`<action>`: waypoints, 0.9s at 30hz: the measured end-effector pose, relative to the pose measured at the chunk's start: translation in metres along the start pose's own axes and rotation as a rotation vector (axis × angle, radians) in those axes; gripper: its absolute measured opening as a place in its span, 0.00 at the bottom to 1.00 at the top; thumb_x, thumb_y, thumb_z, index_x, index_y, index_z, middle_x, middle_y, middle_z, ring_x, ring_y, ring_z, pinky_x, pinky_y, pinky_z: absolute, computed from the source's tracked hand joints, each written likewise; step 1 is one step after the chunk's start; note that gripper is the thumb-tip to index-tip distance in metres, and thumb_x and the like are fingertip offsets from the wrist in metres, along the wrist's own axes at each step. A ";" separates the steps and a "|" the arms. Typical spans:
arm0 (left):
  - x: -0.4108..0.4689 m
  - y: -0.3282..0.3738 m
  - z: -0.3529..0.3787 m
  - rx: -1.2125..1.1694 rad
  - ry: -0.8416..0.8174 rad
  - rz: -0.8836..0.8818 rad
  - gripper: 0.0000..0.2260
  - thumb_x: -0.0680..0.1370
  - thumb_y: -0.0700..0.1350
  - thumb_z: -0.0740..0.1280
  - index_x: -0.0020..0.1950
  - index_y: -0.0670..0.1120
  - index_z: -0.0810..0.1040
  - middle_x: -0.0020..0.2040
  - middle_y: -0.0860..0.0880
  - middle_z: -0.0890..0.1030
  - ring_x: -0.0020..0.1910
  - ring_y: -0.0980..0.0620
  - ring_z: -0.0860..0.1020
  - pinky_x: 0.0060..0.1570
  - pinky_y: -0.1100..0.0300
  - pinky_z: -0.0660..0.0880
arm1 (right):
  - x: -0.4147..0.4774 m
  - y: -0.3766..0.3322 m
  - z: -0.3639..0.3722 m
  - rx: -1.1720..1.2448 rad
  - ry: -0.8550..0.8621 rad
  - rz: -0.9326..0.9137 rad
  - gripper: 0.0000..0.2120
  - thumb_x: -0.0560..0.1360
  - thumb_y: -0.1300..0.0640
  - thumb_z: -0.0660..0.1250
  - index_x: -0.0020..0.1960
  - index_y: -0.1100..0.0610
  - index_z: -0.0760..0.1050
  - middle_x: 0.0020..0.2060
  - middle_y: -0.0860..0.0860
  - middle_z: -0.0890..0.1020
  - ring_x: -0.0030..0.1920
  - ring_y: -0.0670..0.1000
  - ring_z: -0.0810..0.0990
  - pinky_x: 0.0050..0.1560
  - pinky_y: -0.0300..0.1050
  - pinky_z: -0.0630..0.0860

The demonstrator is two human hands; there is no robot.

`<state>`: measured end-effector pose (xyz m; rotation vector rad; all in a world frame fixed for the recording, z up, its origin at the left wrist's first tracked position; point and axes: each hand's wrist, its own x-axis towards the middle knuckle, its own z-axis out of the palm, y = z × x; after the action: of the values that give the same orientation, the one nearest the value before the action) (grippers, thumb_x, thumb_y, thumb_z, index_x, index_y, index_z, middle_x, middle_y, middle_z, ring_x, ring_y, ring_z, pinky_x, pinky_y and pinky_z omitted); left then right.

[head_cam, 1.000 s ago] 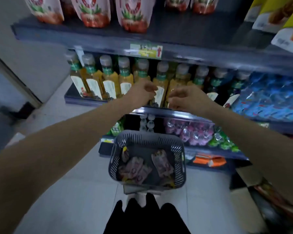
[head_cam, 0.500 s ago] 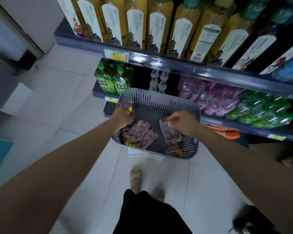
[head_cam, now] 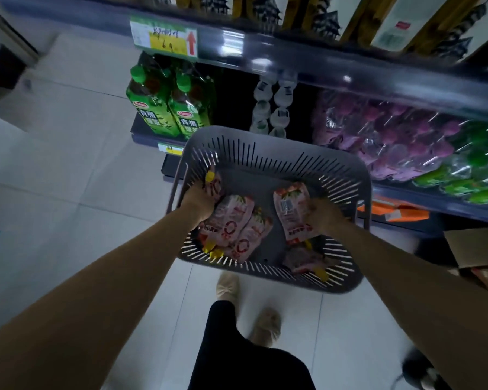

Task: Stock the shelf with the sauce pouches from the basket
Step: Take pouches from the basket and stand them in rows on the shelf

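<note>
Inside the grey slotted plastic basket [head_cam: 265, 142], the left grip [head_cam: 200, 201] clasps a pink yellow-capped sauce pouch [head_cam: 216, 186]; the right grip [head_cam: 323, 215] grasps a second pink pouch [head_cam: 290, 212]; loose pouches [head_cam: 233, 225] lie between them.

1 wide-angle head view looks steeply down and forward, close over the basket [head_cam: 276, 147]. Shelves [head_cam: 321, 60] fill the far edge, floor tiles [head_cam: 68, 164] lie left, and shoes [head_cam: 227, 285] are nearest.

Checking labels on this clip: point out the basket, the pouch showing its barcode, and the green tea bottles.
basket [head_cam: 268, 144]: head view, far slotted wall.
pouch showing its barcode [head_cam: 292, 213]: head view, back panel, centre.
green tea bottles [head_cam: 152, 121]: head view, left bottle's label.
</note>
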<state>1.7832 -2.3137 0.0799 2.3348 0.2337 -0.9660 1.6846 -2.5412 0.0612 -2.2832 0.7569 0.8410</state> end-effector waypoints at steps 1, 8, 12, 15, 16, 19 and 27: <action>0.005 -0.001 0.003 0.026 0.009 0.000 0.16 0.78 0.37 0.60 0.65 0.35 0.70 0.63 0.35 0.75 0.62 0.37 0.74 0.60 0.49 0.72 | 0.006 0.003 0.005 0.014 -0.015 0.033 0.07 0.78 0.61 0.60 0.49 0.64 0.74 0.46 0.61 0.76 0.47 0.56 0.74 0.45 0.46 0.69; 0.029 -0.004 0.002 0.151 0.097 0.234 0.31 0.76 0.32 0.60 0.75 0.50 0.53 0.69 0.37 0.68 0.64 0.37 0.71 0.54 0.52 0.70 | 0.039 0.017 0.020 -0.004 -0.115 0.209 0.08 0.78 0.61 0.60 0.42 0.64 0.72 0.40 0.56 0.75 0.41 0.56 0.76 0.39 0.43 0.72; 0.036 0.005 -0.009 0.341 0.038 0.396 0.36 0.74 0.26 0.58 0.75 0.54 0.55 0.76 0.41 0.52 0.70 0.37 0.65 0.64 0.51 0.68 | 0.048 0.021 0.028 -0.117 -0.142 0.198 0.14 0.77 0.59 0.63 0.60 0.65 0.73 0.58 0.59 0.78 0.59 0.57 0.77 0.53 0.42 0.74; 0.044 0.012 -0.014 0.415 -0.012 0.427 0.38 0.71 0.23 0.56 0.75 0.54 0.57 0.76 0.44 0.51 0.67 0.40 0.69 0.59 0.53 0.73 | 0.052 0.022 0.029 -0.214 -0.135 0.202 0.13 0.78 0.58 0.61 0.59 0.64 0.74 0.59 0.58 0.78 0.59 0.55 0.77 0.56 0.42 0.73; 0.047 0.013 -0.015 0.450 -0.038 0.440 0.37 0.71 0.23 0.57 0.73 0.52 0.60 0.76 0.45 0.52 0.67 0.41 0.70 0.58 0.55 0.73 | 0.053 0.023 0.031 -0.221 -0.132 0.203 0.13 0.79 0.58 0.60 0.60 0.63 0.73 0.60 0.58 0.78 0.60 0.55 0.77 0.57 0.42 0.73; 0.054 0.012 -0.018 0.569 -0.067 0.493 0.25 0.72 0.24 0.58 0.64 0.45 0.73 0.72 0.47 0.61 0.65 0.43 0.71 0.59 0.56 0.72 | 0.057 0.023 0.035 -0.221 -0.146 0.216 0.13 0.78 0.58 0.60 0.60 0.64 0.73 0.59 0.59 0.78 0.59 0.56 0.77 0.55 0.43 0.74; 0.057 0.021 -0.020 0.699 0.041 0.530 0.16 0.73 0.26 0.58 0.53 0.37 0.81 0.67 0.43 0.69 0.62 0.42 0.73 0.61 0.52 0.71 | 0.058 0.019 0.022 -0.148 -0.085 0.178 0.10 0.76 0.55 0.64 0.42 0.62 0.74 0.45 0.58 0.78 0.47 0.56 0.78 0.41 0.42 0.72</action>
<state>1.8436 -2.3225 0.0613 2.7951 -0.7946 -0.8006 1.7008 -2.5562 -0.0003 -2.3158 0.8951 1.1013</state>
